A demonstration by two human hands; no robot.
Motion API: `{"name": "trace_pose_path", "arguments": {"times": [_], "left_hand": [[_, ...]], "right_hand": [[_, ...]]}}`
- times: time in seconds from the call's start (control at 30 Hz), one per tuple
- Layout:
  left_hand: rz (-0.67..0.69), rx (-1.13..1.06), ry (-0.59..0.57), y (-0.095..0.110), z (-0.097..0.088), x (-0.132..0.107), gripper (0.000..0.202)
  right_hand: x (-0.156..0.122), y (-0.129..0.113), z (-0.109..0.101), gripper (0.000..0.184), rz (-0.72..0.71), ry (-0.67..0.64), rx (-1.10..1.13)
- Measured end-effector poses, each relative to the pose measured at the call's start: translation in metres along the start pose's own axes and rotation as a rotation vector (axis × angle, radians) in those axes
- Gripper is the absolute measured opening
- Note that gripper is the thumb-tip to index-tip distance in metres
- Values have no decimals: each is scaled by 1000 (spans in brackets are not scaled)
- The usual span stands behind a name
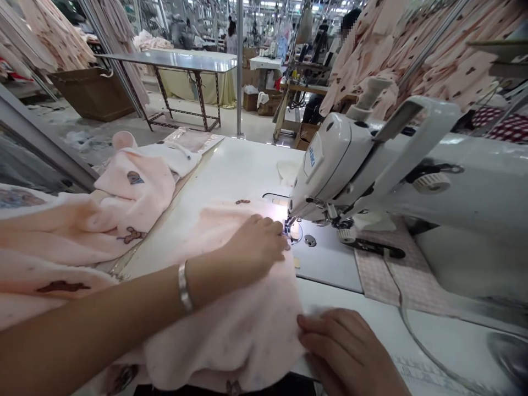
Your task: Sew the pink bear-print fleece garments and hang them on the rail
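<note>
A pale pink fleece fabric piece (256, 324) with small brown bear prints lies across the machine bed and droops over the front edge. Its right edge runs up to the lit needle area of a white sewing machine (338, 159). My left hand (251, 247), with a silver bracelet at the wrist, rests on the fabric just left of the presser foot (287, 226), fingers bent and closed on the cloth. Lower right, my right hand (342, 341) pinches the fabric's edge between thumb and fingers. The left fingertips are partly hidden.
More pink printed fleece (140, 203) is heaped at the left of the table. A pink checked cloth (404, 264) lies under the machine arm, with a cord (406, 313) beside it. Behind stand a metal-topped table (177, 59), a brown bin (94, 93) and hanging garments (429, 55).
</note>
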State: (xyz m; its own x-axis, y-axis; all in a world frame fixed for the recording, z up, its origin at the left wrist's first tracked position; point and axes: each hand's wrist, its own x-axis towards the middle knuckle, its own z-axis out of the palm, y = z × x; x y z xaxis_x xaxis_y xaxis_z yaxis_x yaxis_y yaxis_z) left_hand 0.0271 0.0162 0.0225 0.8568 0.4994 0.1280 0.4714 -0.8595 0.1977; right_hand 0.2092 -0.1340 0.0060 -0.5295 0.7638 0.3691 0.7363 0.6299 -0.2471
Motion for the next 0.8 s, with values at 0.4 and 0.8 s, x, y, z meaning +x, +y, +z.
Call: {"name": "trace_pose_path", "arguments": {"times": [0.4,0.8], "left_hand": [[-70,-40,161,87,15,-62,52],[-79,-97,-30,62,-15,-71,35]], "right_hand": [[12,-3,0,8,182,21,310],[-5,-4,-3,15,-110,44,64]]}}
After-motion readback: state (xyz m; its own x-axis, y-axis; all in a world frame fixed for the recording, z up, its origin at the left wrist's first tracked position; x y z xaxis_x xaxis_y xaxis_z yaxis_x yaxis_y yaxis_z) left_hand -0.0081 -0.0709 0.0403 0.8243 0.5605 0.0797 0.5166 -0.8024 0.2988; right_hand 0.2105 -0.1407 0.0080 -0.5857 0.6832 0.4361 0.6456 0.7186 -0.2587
